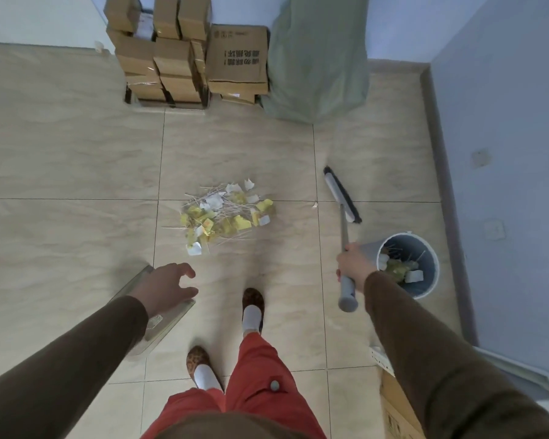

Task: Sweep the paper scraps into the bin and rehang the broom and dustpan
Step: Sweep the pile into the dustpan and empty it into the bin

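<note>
Right hand (pixel 355 267) is wrapped tight around the grey broom handle (pixel 344 229), gripping it partway up, with the thick handle end sticking out below the fist. Follow that shaft forward and the broom head (pixel 343 194) sits angled on the floor, dark bristles facing the right wall, well apart from the pile. One lone white scrap (pixel 314 205) lies just beside the broom head, on the pile side.

Over on the other side, the left hand (pixel 168 286) is spread wide, fingers curled and open, holding nothing. It hangs right above the translucent dustpan (pixel 168 321), which lies flat on the tiles at the left; whether the palm touches it, I cannot tell.

Dead centre, the paper scraps (pixel 225 213) sit in a loose heap of yellow and white bits mixed with thin sticks, right on the crossing of the tile joints. Bare tile surrounds the heap on every side, with wide open floor to the left.

Just beside the right wrist stands the round grey bin (pixel 425 248), already holding some yellow and white scraps, close to the blue wall (pixel 504 185) and its skirting edge.

At the far end, stacked cardboard boxes (pixel 191 55) and a green sack (pixel 320 64) line the back wall, well clear of the pile. Down below, two feet in patterned slippers (pixel 252 301) stand between dustpan and broom, behind the heap.
</note>
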Available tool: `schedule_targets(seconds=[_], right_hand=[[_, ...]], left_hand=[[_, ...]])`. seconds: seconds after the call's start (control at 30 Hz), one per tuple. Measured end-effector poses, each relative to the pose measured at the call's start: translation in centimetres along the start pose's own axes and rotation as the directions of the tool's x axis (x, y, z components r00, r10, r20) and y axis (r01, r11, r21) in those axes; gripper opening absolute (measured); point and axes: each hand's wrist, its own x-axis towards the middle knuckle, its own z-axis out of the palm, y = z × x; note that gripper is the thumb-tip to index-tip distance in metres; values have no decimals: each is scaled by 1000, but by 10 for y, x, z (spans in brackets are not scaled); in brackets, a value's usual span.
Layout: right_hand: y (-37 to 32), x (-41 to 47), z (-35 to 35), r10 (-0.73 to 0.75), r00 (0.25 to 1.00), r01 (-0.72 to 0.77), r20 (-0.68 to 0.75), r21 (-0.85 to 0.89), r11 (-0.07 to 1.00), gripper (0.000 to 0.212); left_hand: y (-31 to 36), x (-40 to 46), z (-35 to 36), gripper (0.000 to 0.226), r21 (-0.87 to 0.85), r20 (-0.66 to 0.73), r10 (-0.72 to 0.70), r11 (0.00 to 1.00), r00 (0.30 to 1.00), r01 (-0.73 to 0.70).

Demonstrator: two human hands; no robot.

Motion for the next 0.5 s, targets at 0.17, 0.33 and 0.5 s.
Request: schedule_targets(seconds=[0.17,0.33,0.5], right_hand=[[-7,-39,99,21,992,-34,128,102,994,54],[6,-98,152,-8,967,-45,254,199,979,39],[33,-152,155,-57,963,-22,262,292,956,37]], left_hand=[[-30,-25,3,41,-33,-24,-8,999,1000,7],[-61,-57,13,37,-56,-42,19,998,999,-22],[-94,-96,25,50,-45,-70,65,997,995,-68]])
